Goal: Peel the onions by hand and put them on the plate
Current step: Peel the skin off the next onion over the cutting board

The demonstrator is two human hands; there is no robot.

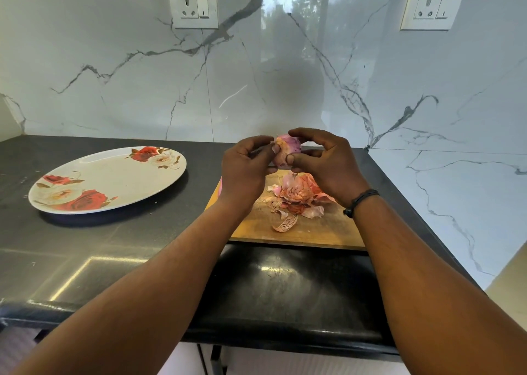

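Both my hands, left hand [245,169] and right hand [322,163], grip an onion [286,150] above the cutting board [313,229], mid-peel. Next, I'd strip the remaining skin, then reach left to the plate [119,175].

Counts: one onion [286,150], pink-purple, held up between two hands, left hand [245,169] and right hand [325,163]. One plate [114,175], rose pattern. One wooden cutting board [313,229]. One heap of onion skins [296,195] on the board; separate flakes too many and too overlapped to count, one larger curl lies apart at the near edge of the heap. One pink sliver [220,187] shows at the board's left edge behind the left wrist, cannot tell what it is. Two wall sockets: left socket [192,6], right socket [433,6]. One dark wristband [360,202] on the right wrist. One black counter [85,246].
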